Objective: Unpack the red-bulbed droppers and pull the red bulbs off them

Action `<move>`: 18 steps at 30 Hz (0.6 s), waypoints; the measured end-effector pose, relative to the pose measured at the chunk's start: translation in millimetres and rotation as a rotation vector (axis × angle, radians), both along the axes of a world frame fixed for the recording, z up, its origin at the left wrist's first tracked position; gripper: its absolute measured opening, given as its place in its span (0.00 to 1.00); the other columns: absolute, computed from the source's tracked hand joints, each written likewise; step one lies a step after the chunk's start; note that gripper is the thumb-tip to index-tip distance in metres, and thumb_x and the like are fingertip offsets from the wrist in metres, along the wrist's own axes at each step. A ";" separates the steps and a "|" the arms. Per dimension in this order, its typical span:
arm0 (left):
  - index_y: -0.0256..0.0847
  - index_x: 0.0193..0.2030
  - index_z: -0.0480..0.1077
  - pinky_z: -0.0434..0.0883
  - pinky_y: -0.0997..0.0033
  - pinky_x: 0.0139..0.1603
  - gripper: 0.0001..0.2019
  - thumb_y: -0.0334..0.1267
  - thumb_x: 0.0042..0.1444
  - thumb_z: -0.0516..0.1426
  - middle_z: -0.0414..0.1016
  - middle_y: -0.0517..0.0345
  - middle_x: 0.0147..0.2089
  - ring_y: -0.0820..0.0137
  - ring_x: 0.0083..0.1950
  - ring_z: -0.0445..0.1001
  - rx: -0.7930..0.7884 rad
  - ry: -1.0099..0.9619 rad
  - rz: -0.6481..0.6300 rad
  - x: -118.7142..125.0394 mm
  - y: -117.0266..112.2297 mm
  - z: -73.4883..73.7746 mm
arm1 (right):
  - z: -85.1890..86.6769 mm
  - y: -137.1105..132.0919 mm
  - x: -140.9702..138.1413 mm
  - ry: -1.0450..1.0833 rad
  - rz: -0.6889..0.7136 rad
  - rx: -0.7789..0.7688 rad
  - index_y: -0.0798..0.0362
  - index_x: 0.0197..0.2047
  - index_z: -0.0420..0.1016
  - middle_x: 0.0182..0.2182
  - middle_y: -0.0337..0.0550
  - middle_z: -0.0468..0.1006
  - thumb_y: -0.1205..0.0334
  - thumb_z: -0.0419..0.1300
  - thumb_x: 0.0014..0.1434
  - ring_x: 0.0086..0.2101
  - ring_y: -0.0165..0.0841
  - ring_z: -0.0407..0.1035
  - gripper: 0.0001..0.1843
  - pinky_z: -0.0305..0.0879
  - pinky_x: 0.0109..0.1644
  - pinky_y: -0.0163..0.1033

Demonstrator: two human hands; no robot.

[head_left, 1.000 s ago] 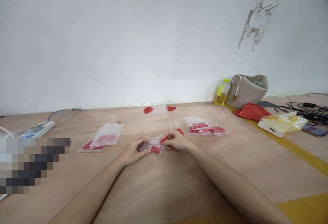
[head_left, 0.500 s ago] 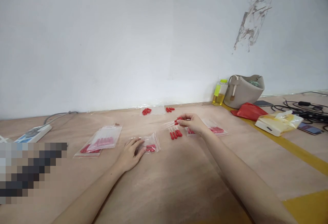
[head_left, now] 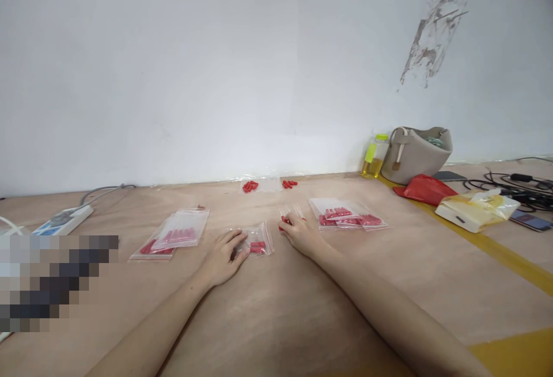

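My left hand point(head_left: 222, 259) lies spread on the table, its fingers over the left end of a small clear zip bag point(head_left: 261, 240) that has red pieces inside. To the right, my right hand point(head_left: 300, 233) has its fingers closed at a small group of red-ended sticks point(head_left: 283, 223) with thin pale shafts. Those fingers hide most of the group. Just beyond that hand are overlapping zip bags point(head_left: 352, 216) with red pieces in them. More filled zip bags point(head_left: 177, 230) lie left of my left hand.
Loose red pieces point(head_left: 250, 186) rest by the wall beside a clear bag, with a second small pile point(head_left: 290, 184) nearby. Right: a bottle point(head_left: 374, 157), grey handbag point(head_left: 417, 155), red pouch point(head_left: 425, 190), tissue pack point(head_left: 469, 210), phone point(head_left: 532, 220) and cables. Left: a power strip point(head_left: 64, 220).
My right hand has come down and left from above the row of red-ended sticks, carrying some of them, to the row on the table. My left hand stays at the zip bag.
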State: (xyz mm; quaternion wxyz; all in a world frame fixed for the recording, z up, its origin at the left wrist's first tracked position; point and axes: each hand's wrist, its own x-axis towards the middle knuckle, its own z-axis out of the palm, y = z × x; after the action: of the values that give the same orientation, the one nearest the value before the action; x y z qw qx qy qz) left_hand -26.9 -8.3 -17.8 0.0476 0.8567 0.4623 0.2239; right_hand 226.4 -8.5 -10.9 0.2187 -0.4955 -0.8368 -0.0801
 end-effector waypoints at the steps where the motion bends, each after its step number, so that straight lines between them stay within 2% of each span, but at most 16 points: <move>1: 0.42 0.55 0.63 0.58 0.55 0.59 0.23 0.50 0.56 0.48 0.62 0.50 0.57 0.60 0.58 0.59 0.004 -0.003 -0.003 0.0 0.4 -0.4 | -0.1 -0.7 -1.7 -0.026 -0.005 -0.005 0.54 0.41 0.71 0.38 0.48 0.67 0.67 0.48 0.60 0.35 0.32 0.64 0.11 0.59 0.38 0.35; 7: 0.42 0.55 0.64 0.58 0.54 0.59 0.23 0.50 0.56 0.48 0.62 0.50 0.58 0.60 0.58 0.59 0.016 -0.018 -0.021 1.3 4.4 -2.8 | -1.3 -3.2 -6.2 -0.107 0.041 -0.008 0.55 0.46 0.68 0.39 0.50 0.66 0.70 0.47 0.60 0.39 0.34 0.62 0.14 0.57 0.42 0.37; 13: 0.41 0.55 0.63 0.57 0.56 0.59 0.24 0.51 0.56 0.47 0.62 0.50 0.58 0.61 0.59 0.59 -0.027 0.021 -0.031 6.3 10.3 1.0 | 3.9 -9.2 -4.5 -0.216 0.014 0.021 0.55 0.49 0.66 0.41 0.52 0.68 0.72 0.46 0.58 0.40 0.38 0.61 0.16 0.56 0.43 0.40; 18: 0.42 0.56 0.62 0.57 0.56 0.59 0.24 0.51 0.56 0.47 0.62 0.51 0.58 0.61 0.59 0.59 -0.026 0.015 -0.048 10.8 12.7 3.0 | 11.0 -16.5 -3.0 -0.096 -0.016 0.051 0.55 0.49 0.65 0.41 0.51 0.70 0.69 0.51 0.55 0.43 0.40 0.60 0.17 0.52 0.46 0.44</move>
State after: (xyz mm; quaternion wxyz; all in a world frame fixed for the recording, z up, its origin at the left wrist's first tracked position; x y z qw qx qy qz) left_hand -16.1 4.4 -14.9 0.0606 0.8685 0.4449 0.2100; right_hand 223.4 -25.0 0.2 0.1903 -0.4921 -0.8399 -0.1270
